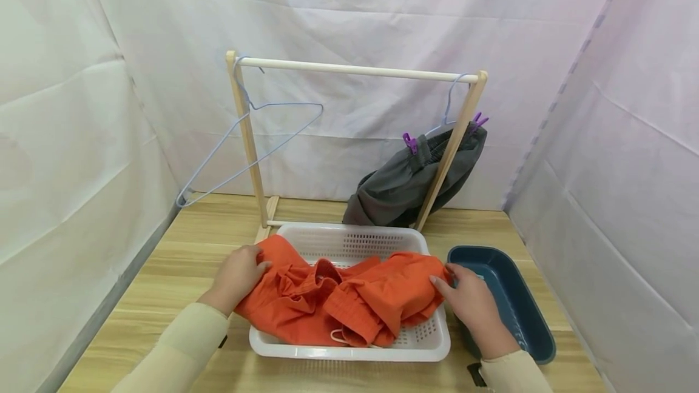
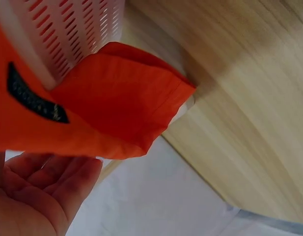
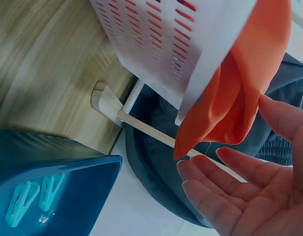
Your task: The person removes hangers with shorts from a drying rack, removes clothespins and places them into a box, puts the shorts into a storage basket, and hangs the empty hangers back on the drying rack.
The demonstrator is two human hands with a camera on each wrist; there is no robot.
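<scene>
Orange shorts [image 1: 306, 314] with an elastic waistband and a pale drawstring lie bunched in a white perforated basket [image 1: 349, 353]. Their left leg spills over the basket's side, and a dark label [image 2: 36, 101] shows in the left wrist view. My left hand [image 1: 240, 278] is at that leg, its relaxed fingers right against the cloth's edge. At the opposite end, my right hand [image 1: 472, 299] has its thumb at the fabric; the right wrist view shows the palm and loosely spread fingers [image 3: 215, 201] beside the orange cloth.
Behind the basket stands a wooden rack [image 1: 355, 68]. A bare blue hanger [image 1: 256, 165] hangs at its left; dark grey pants [image 1: 393, 181] hang at its right by purple clips [image 1: 411, 143]. A dark blue tray [image 1: 519, 302] with teal clothespins [image 3: 22, 201] sits right of the basket.
</scene>
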